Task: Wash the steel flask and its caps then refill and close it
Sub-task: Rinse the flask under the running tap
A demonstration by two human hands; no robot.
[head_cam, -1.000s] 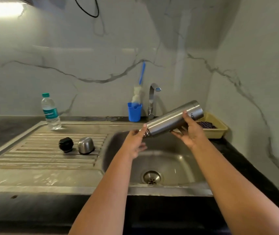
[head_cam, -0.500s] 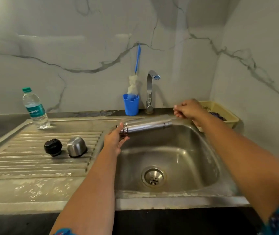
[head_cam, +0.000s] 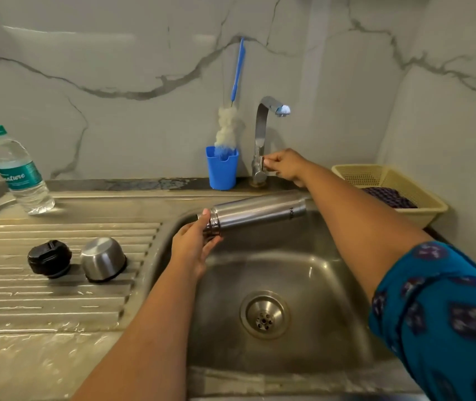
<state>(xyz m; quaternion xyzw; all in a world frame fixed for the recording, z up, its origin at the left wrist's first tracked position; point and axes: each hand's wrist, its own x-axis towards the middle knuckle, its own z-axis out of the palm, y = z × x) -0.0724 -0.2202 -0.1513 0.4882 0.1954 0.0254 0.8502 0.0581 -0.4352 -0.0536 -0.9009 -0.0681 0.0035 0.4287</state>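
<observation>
Stainless-steel sink basin (head_cam: pixel 312 273) lies beneath a cylindrical brushed-steel flask (head_cam: pixel 257 212), held nearly level over it, uncapped. Left hand (head_cam: pixel 193 247) grips its neck; right hand (head_cam: pixel 284 166) pinches the chrome tap's lever (head_cam: pixel 260 163). Domed steel cap (head_cam: pixel 103 263) and black ribbed inner cap (head_cam: pixel 49 258) stand side by side on the ribbed drainboard (head_cam: pixel 57 302).
</observation>
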